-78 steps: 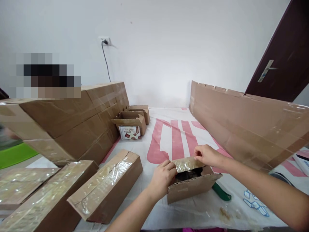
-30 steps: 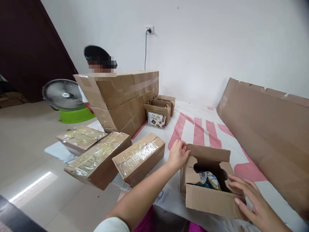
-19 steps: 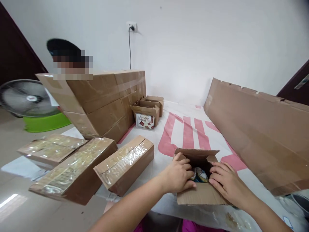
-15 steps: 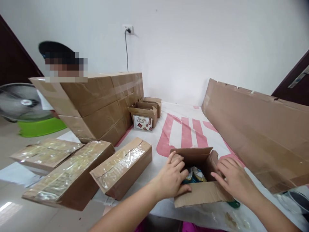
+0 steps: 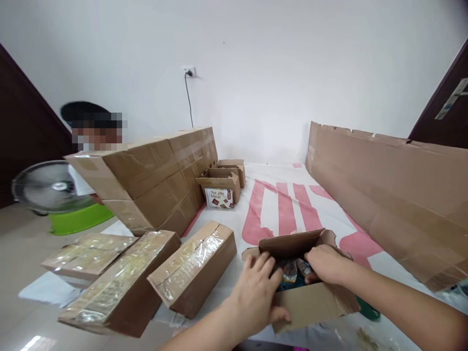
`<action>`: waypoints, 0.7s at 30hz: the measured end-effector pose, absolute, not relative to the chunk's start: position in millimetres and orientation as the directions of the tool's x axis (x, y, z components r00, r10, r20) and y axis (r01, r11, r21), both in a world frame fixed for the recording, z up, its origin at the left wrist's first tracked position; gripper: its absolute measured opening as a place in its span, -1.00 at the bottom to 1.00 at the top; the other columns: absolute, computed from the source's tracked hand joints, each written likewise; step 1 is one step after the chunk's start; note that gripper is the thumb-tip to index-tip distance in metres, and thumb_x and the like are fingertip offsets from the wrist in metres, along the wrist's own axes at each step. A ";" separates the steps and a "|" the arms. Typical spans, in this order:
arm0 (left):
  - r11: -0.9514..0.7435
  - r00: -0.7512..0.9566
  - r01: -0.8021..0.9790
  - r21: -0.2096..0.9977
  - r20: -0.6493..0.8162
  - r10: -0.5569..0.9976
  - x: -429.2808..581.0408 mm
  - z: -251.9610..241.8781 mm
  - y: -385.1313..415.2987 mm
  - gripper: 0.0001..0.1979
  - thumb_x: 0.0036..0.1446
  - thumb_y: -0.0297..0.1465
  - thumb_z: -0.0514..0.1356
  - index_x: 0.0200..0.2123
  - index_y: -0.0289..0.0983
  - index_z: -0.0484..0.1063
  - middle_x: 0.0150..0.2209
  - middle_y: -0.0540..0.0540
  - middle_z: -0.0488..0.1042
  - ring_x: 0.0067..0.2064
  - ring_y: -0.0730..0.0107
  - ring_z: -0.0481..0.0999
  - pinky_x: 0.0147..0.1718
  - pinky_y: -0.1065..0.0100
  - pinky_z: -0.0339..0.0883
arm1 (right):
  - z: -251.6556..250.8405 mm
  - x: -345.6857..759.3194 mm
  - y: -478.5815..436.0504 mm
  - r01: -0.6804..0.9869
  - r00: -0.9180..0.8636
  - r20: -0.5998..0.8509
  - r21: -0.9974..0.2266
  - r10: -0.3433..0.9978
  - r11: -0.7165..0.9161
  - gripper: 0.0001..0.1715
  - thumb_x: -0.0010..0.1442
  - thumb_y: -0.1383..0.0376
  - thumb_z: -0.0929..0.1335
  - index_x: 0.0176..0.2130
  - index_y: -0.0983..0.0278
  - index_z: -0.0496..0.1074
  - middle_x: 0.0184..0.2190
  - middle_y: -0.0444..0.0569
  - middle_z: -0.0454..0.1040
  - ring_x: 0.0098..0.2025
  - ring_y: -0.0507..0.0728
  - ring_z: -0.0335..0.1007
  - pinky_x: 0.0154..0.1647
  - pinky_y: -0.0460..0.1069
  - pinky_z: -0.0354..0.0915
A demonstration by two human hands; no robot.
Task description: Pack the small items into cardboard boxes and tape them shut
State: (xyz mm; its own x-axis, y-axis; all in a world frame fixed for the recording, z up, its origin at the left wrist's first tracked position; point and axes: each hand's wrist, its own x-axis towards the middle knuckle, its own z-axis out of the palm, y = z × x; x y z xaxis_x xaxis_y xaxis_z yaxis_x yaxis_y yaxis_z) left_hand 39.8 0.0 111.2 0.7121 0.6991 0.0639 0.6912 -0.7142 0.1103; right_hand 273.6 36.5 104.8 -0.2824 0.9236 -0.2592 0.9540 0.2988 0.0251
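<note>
An open cardboard box stands before me with its flaps up and out. Shiny plastic packets lie inside, partly in shadow. My left hand grips the box's near left corner, fingers over the left side and thumb against the front flap. My right hand reaches over the right side into the box. Its fingers curl down beside the packets, their tips mostly hidden, so I cannot tell what they hold.
Taped cardboard boxes lie to the left. Behind them stands a wall of stacked cartons, with a person beyond. Small open boxes and a "Super Meal" packet sit farther back. A tall cardboard sheet borders the right. A fan stands far left.
My right hand has moved from the box's right edge inward, down among the packets. My left hand stays at the left side. The whole view has tilted upward a little.
</note>
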 end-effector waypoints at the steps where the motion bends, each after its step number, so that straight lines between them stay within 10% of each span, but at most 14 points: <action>1: -0.741 0.746 0.662 0.113 -0.005 0.666 42.4 109.7 0.1 -0.32 -0.05 0.16 0.23 -0.05 -0.23 0.42 -0.02 -0.24 0.48 0.11 -0.09 0.36 0.18 -0.23 0.02 | 102.0 274.0 38.5 0.954 -0.288 -0.253 0.002 0.923 0.298 -0.75 -0.11 0.18 0.51 -0.44 0.29 0.53 -0.46 0.11 0.58 -0.33 0.33 0.53 -0.35 0.05 0.26; 12: -0.705 0.697 0.705 -0.082 -0.102 0.709 68.4 106.1 48.7 -0.75 0.05 -0.52 0.17 -0.15 -0.35 0.45 -0.19 -0.28 0.50 -0.08 0.00 0.44 -0.06 -0.06 0.24 | 110.8 305.5 49.7 0.928 -0.192 0.097 -0.306 0.977 0.213 -0.78 0.08 0.43 0.19 -0.51 0.23 0.32 -0.27 0.01 0.59 -0.21 0.16 0.50 -0.28 -0.03 0.26; 16: -0.720 0.725 0.685 -0.115 0.011 0.688 77.5 126.7 86.7 -0.76 0.16 -0.56 0.04 -0.13 -0.33 0.41 -0.14 -0.27 0.49 0.00 0.04 0.39 -0.02 -0.01 0.21 | 123.9 321.0 51.2 0.723 -0.004 0.389 -0.636 0.921 0.271 -0.82 0.10 0.31 0.19 -0.53 0.20 0.21 -0.03 0.09 0.53 0.03 0.24 0.42 -0.16 0.04 0.30; 21: -0.705 0.720 0.690 -0.165 0.050 0.692 91.9 135.8 131.0 -0.82 0.26 -0.51 0.05 -0.16 -0.31 0.43 -0.13 -0.19 0.49 0.06 0.13 0.37 0.10 -0.01 0.16 | 133.9 326.3 50.8 0.473 0.270 0.517 -0.806 0.812 0.356 -0.80 0.08 0.24 0.24 -0.54 0.18 0.16 -0.27 -0.02 0.55 -0.19 0.18 0.43 -0.24 0.01 0.27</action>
State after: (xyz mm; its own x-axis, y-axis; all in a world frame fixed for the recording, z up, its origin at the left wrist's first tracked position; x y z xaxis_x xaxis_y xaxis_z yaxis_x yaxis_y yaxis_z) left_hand 91.9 131.0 135.8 0.7199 0.6922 0.0502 0.6896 -0.7052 -0.1650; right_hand 326.3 50.8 133.9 0.2700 0.8121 0.5173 0.4728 0.3562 -0.8060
